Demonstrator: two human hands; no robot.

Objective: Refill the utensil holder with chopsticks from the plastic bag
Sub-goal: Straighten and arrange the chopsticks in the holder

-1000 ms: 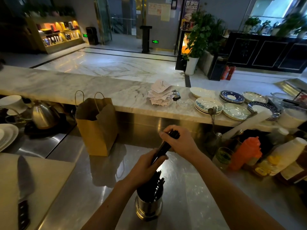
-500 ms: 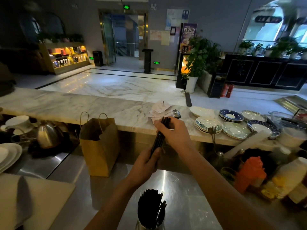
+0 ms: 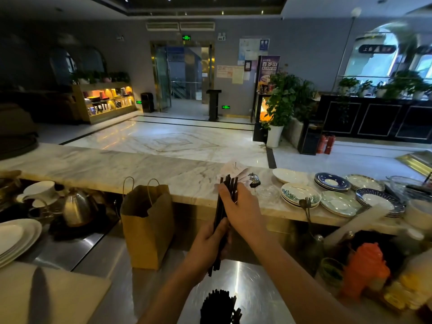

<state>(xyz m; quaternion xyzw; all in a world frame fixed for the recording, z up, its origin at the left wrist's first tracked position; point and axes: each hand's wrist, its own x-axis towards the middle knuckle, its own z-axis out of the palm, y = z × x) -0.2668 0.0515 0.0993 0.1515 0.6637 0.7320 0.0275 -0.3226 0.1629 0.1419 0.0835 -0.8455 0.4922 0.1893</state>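
The left hand [image 3: 205, 246] gripped the lower part of an upright bundle of black chopsticks [image 3: 228, 183], and the right hand [image 3: 245, 209] curled round its upper part. Other chopsticks [image 3: 218, 307] stood packed nearer, below them.

A long marble counter [image 3: 105, 169] is stretched across the view. Beyond the counter a polished marble floor [image 3: 177, 141] is laid, closed off by grey walls [image 3: 304, 50]. Straight past the counter a glass doorway [image 3: 184, 76] is set; beyond its left end a lit display shelf [image 3: 107, 99] is placed, and beyond its right end potted plants [image 3: 282, 101] and bright arched windows [image 3: 374, 59] are seen.
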